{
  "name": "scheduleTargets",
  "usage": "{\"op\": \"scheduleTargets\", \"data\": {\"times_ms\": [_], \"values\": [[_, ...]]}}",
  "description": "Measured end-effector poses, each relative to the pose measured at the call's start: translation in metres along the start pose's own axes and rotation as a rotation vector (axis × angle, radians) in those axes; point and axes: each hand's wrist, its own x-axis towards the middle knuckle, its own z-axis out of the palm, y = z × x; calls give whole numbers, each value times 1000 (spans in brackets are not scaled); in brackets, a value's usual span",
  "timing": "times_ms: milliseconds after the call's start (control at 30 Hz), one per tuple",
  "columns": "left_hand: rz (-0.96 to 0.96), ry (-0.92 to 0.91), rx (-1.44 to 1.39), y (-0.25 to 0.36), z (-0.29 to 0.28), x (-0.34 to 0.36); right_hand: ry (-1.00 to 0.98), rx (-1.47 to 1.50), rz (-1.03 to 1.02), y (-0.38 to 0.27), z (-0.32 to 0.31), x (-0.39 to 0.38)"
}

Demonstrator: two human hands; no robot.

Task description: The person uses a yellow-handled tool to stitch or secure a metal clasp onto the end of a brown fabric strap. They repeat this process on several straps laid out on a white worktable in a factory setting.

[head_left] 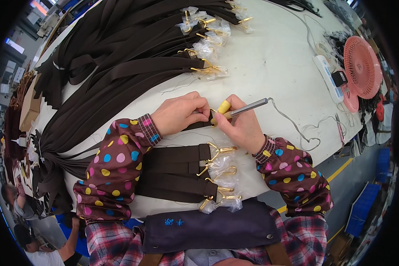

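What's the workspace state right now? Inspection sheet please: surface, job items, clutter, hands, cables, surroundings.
Surface: white table, mostly covered by straps on its left half.
Job's things: dark brown strap with a gold clasp, pinned under the left hand; pen-shaped corded tool with a yellow grip, tip at the clasp.
Clutter: strap pile fanned across the table; strap stack with bagged gold clasps at the near edge.
Hands: left hand presses on the strap; right hand grips the tool.
Cables: tool cord loops toward the power strip.
Surroundings: pink fan at right; blue bins on the floor; other people at lower left.
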Motion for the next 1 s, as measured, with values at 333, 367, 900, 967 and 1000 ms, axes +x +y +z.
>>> {"op": "scheduleTargets", "data": {"times_ms": [333,367,900,967,1000], "values": [[-50,175,-273,-16,7,1,59,74,8,-1,3,4],[-46,172,-261,-15,6,2,57,56,8,1,3,4],[-32,173,-241,-14,5,1,-4,-19,45,1,3,6],[-32,175,-238,-15,5,0,-6,-21,46,0,3,6],[-31,176,-234,-15,5,0,-8,-18,46,0,3,6]]}}
